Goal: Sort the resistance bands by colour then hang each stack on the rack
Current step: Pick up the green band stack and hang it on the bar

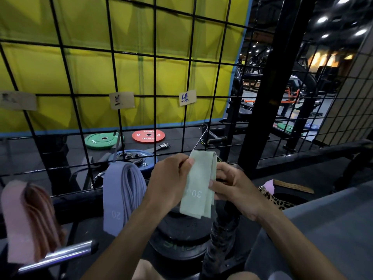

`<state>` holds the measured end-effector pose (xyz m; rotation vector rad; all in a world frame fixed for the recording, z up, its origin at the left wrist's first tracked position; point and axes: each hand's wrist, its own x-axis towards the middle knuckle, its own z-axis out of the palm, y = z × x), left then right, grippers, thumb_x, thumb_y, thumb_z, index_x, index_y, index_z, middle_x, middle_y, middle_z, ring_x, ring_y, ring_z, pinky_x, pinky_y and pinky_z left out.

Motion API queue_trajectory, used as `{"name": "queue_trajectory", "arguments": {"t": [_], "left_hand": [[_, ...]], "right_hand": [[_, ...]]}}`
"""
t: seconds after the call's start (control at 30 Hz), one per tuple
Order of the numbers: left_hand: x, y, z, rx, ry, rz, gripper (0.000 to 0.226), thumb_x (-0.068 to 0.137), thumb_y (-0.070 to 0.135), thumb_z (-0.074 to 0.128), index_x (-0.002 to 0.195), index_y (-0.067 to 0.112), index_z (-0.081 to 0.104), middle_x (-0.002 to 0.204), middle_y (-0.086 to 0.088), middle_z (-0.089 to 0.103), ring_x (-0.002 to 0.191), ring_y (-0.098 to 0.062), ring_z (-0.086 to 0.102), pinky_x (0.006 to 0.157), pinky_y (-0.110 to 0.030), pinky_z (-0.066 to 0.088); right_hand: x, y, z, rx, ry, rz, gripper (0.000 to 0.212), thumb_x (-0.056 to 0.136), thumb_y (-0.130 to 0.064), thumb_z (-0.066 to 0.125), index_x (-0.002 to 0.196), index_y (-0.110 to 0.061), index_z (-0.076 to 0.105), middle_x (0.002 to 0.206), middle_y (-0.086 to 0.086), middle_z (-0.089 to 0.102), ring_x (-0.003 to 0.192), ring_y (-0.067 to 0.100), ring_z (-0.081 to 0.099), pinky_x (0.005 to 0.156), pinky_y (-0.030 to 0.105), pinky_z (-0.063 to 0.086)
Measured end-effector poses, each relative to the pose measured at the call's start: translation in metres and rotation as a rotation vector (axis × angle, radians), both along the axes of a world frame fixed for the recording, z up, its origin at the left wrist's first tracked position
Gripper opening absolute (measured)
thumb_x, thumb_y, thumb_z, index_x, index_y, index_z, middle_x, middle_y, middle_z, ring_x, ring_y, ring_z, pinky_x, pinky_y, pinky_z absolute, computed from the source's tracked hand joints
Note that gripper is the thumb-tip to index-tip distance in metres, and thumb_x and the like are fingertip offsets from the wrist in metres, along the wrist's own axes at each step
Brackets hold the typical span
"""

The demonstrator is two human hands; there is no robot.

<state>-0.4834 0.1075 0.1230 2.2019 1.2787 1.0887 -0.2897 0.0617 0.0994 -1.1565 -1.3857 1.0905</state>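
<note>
A stack of pale green resistance bands (198,184), marked 30, hangs from a thin metal hook (199,138) on the black wire grid rack (155,93). My left hand (169,178) pinches the stack's upper left edge near the hook. My right hand (232,184) holds its right side with curled fingers. To the left, a stack of purple-blue bands (121,195) marked 20 hangs on the rack. Further left hangs a pink stack (26,221).
Three paper labels (187,97) are fixed to the grid above the hanging spots. Behind the grid lie green (102,140), red (148,136) and blue weight plates. Black plates (181,237) sit below my hands. A grey bench (323,223) with a leopard-print strap (276,199) is right.
</note>
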Motion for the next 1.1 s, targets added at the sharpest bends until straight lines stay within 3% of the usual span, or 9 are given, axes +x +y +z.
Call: {"name": "queue_trajectory", "arguments": {"t": [0.1, 0.17, 0.23, 0.33, 0.4, 0.63, 0.8, 0.9, 1.1], "left_hand": [[-0.001, 0.001, -0.004, -0.009, -0.027, -0.004, 0.022, 0.103, 0.033, 0.05, 0.098, 0.019, 0.066, 0.089, 0.007, 0.069, 0.078, -0.005, 0.063, 0.066, -0.021, 0.05], [-0.001, 0.0, -0.006, 0.004, -0.031, -0.003, 0.018, 0.102, 0.03, 0.052, 0.106, 0.021, 0.067, 0.097, 0.009, 0.07, 0.086, -0.007, 0.064, 0.074, -0.028, 0.053], [0.0, -0.002, -0.008, 0.023, -0.023, -0.002, 0.018, 0.102, 0.029, 0.053, 0.11, 0.023, 0.068, 0.1, 0.011, 0.07, 0.09, -0.007, 0.064, 0.077, -0.028, 0.052], [0.0, -0.006, -0.01, 0.037, -0.006, 0.009, 0.018, 0.102, 0.028, 0.053, 0.111, 0.024, 0.069, 0.097, 0.01, 0.072, 0.09, -0.008, 0.065, 0.077, -0.03, 0.053], [0.0, -0.006, -0.012, 0.044, 0.021, 0.03, 0.017, 0.102, 0.029, 0.053, 0.109, 0.025, 0.068, 0.092, 0.01, 0.072, 0.085, -0.007, 0.066, 0.073, -0.029, 0.053], [0.0, -0.012, -0.015, 0.016, 0.0, -0.019, 0.017, 0.101, 0.022, 0.055, 0.11, 0.024, 0.069, 0.094, 0.007, 0.075, 0.085, -0.008, 0.069, 0.076, -0.04, 0.058], [-0.002, -0.013, -0.014, 0.024, -0.046, -0.034, 0.027, 0.098, 0.015, 0.06, 0.121, 0.024, 0.069, 0.109, 0.01, 0.076, 0.099, -0.005, 0.07, 0.086, -0.034, 0.057], [-0.001, -0.014, -0.014, 0.026, -0.074, -0.03, 0.029, 0.097, 0.014, 0.061, 0.123, 0.025, 0.069, 0.109, 0.01, 0.076, 0.099, -0.005, 0.07, 0.087, -0.034, 0.058], [0.002, -0.022, -0.028, 0.054, -0.031, -0.048, 0.023, 0.099, 0.013, 0.051, 0.118, 0.021, 0.062, 0.101, 0.003, 0.075, 0.091, -0.014, 0.07, 0.078, -0.045, 0.058]], "right_hand": [[0.004, -0.001, -0.004, 0.106, -0.255, -0.089, 0.033, 0.097, -0.014, 0.065, 0.129, -0.02, 0.059, 0.12, -0.002, 0.07, 0.113, 0.017, 0.067, 0.096, 0.046, 0.055], [0.004, -0.005, -0.005, 0.148, -0.407, -0.194, 0.039, 0.098, -0.024, 0.062, 0.136, -0.028, 0.055, 0.124, -0.012, 0.067, 0.109, 0.002, 0.065, 0.097, 0.035, 0.054], [0.002, -0.012, -0.007, 0.188, -0.578, -0.336, 0.038, 0.098, -0.031, 0.061, 0.135, -0.028, 0.052, 0.122, -0.017, 0.063, 0.094, -0.003, 0.066, 0.085, 0.02, 0.052], [-0.002, -0.024, -0.008, 0.34, -0.953, -0.542, 0.012, 0.098, -0.04, 0.054, 0.097, -0.029, 0.053, 0.094, -0.014, 0.055, 0.073, 0.005, 0.058, 0.067, 0.031, 0.047], [-0.007, -0.027, -0.009, 0.372, -1.131, -0.509, 0.026, 0.099, -0.044, 0.045, 0.078, -0.03, 0.042, 0.074, -0.012, 0.046, 0.064, 0.011, 0.047, 0.059, 0.035, 0.039], [-0.02, -0.022, -0.022, 0.298, -0.905, -0.313, 0.011, 0.093, -0.026, 0.054, 0.093, -0.023, 0.065, 0.08, -0.008, 0.071, 0.072, 0.011, 0.065, 0.063, 0.036, 0.051], [-0.011, -0.024, -0.014, 0.289, -0.91, -0.282, 0.015, 0.089, -0.021, 0.056, 0.077, -0.03, 0.058, 0.068, -0.017, 0.06, 0.065, 0.003, 0.058, 0.058, 0.023, 0.043], [-0.015, -0.029, -0.008, 0.257, -0.903, -0.252, 0.026, 0.099, -0.03, 0.05, 0.073, -0.029, 0.052, 0.06, -0.011, 0.053, 0.058, 0.009, 0.052, 0.056, 0.027, 0.037], [-0.03, -0.032, -0.014, 0.287, -1.033, -0.263, 0.028, 0.104, -0.038, 0.041, 0.083, -0.022, 0.049, 0.071, -0.004, 0.06, 0.062, 0.016, 0.057, 0.058, 0.036, 0.047]]}}
